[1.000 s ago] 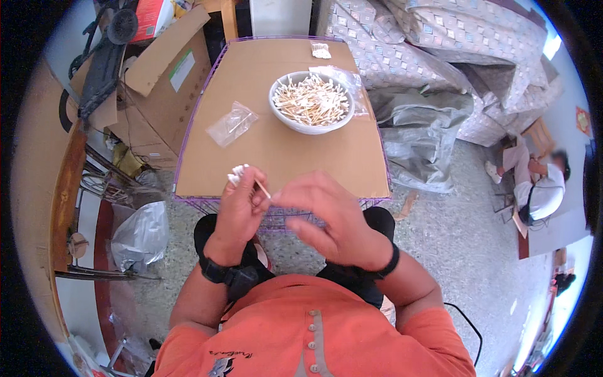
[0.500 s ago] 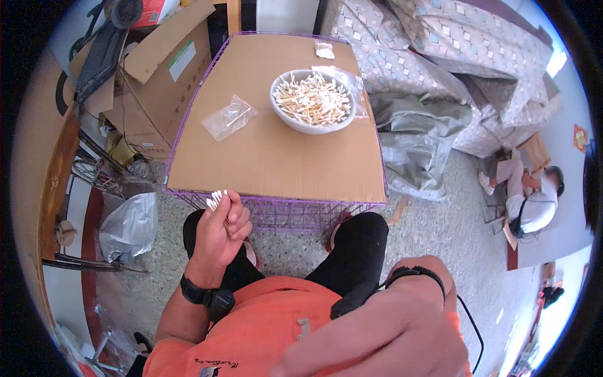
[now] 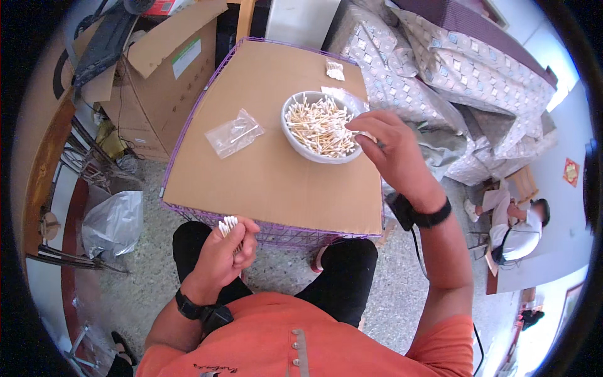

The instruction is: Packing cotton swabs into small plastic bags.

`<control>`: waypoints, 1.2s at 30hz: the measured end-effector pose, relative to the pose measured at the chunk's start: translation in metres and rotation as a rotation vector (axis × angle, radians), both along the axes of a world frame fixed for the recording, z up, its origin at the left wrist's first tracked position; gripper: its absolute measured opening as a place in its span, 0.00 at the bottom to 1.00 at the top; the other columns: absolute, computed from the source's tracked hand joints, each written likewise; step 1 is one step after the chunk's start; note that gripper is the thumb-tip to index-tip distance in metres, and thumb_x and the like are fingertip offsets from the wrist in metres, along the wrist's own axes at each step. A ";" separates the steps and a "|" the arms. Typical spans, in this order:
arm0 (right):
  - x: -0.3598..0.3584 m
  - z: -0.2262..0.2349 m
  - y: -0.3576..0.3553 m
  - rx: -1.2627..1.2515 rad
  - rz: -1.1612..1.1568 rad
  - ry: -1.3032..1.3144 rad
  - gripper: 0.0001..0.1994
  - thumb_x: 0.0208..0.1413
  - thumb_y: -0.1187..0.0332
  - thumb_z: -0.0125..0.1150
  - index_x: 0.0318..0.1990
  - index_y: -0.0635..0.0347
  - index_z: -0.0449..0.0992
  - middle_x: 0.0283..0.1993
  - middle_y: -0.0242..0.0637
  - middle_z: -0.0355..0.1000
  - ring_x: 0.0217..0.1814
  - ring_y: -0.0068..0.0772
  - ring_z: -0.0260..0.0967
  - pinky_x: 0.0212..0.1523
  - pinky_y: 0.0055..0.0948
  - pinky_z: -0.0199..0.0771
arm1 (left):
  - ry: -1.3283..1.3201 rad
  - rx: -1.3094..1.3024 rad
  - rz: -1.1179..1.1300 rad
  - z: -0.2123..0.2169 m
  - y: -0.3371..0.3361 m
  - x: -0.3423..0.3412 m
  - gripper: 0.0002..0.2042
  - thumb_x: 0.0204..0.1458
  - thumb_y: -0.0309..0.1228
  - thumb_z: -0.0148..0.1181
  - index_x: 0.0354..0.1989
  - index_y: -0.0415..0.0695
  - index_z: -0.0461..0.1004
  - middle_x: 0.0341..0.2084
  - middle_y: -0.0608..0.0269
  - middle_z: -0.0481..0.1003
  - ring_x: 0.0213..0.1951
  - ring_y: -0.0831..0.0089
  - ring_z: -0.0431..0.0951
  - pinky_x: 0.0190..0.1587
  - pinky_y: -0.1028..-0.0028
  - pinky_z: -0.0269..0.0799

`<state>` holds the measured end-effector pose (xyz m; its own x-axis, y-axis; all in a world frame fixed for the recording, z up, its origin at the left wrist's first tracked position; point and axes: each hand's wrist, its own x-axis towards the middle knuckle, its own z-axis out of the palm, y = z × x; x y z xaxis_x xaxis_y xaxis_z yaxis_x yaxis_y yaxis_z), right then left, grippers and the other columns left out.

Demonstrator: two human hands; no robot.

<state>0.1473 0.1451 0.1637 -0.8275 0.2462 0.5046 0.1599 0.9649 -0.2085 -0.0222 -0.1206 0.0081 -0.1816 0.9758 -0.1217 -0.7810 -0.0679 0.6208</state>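
Note:
My left hand (image 3: 223, 254) is closed around a small bundle of cotton swabs (image 3: 228, 225), held in front of the table's near edge with their white tips poking up past the thumb. A grey-white round bowl (image 3: 300, 149) full of loose cotton swabs (image 3: 320, 125) stands on the cardboard-topped table (image 3: 264, 188). Over the bowl's right rim reaches my right hand (image 3: 392, 151), thumb and fingers curved and apart beside the swabs. Whether its fingertips touch any swab is hard to make out. Left of the bowl lies a clear plastic bag (image 3: 235, 133).
A small white packet (image 3: 335, 70) and another clear bag (image 3: 342, 95) lie behind the bowl. An opened cardboard box (image 3: 163, 88) stands at the left. Patterned covered bundles (image 3: 433, 69) are piled on the right. A seated person (image 3: 518, 229) is farther right.
My right hand has moved from close to my body up and forward to the bowl's right rim. My left hand keeps its swabs. The view has shifted slightly.

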 end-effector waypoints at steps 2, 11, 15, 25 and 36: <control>-0.005 -0.020 0.025 -0.014 -0.031 -0.056 0.11 0.49 0.74 0.62 0.41 0.58 0.78 0.41 0.43 0.74 0.46 0.48 0.71 0.47 0.39 0.72 | 0.003 0.009 -0.013 -0.004 0.002 -0.002 0.12 0.67 0.35 0.44 0.44 0.41 0.70 0.20 0.70 0.66 0.17 0.86 0.57 0.19 0.82 0.54; -0.038 -0.055 0.059 0.022 -0.032 -0.269 0.06 0.48 0.72 0.63 0.35 0.58 0.78 0.36 0.41 0.72 0.43 0.48 0.70 0.45 0.41 0.71 | 0.069 -0.016 -0.036 -0.007 0.010 -0.011 0.12 0.66 0.37 0.47 0.43 0.40 0.71 0.19 0.71 0.65 0.17 0.85 0.57 0.19 0.82 0.52; -0.041 -0.052 0.061 0.116 -0.006 -0.285 0.02 0.49 0.72 0.61 0.29 0.58 0.74 0.33 0.42 0.71 0.41 0.48 0.69 0.42 0.43 0.70 | 0.103 -0.031 -0.052 -0.007 0.012 -0.013 0.13 0.65 0.37 0.47 0.42 0.39 0.71 0.18 0.70 0.65 0.16 0.84 0.57 0.19 0.81 0.52; -0.002 -0.024 0.019 0.032 -0.213 -0.067 0.03 0.50 0.74 0.62 0.32 0.60 0.75 0.33 0.42 0.70 0.36 0.44 0.70 0.37 0.37 0.71 | 0.130 -0.014 -0.020 -0.008 -0.004 -0.007 0.11 0.64 0.36 0.50 0.44 0.40 0.72 0.21 0.73 0.65 0.19 0.86 0.59 0.20 0.83 0.55; 0.047 -0.136 -0.158 -1.508 -0.070 0.424 0.04 0.59 0.72 0.61 0.38 0.60 0.75 0.33 0.25 0.71 0.36 0.15 0.66 0.39 0.18 0.67 | 0.339 -0.111 0.056 0.023 -0.017 0.028 0.15 0.57 0.29 0.59 0.52 0.40 0.72 0.31 0.66 0.76 0.19 0.87 0.60 0.19 0.84 0.54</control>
<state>0.1948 -0.0129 0.0280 -0.6599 0.7497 -0.0491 -0.1246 -0.1737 -0.9769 0.0054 -0.1374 0.0306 -0.2827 0.9475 -0.1497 -0.5261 -0.0227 0.8501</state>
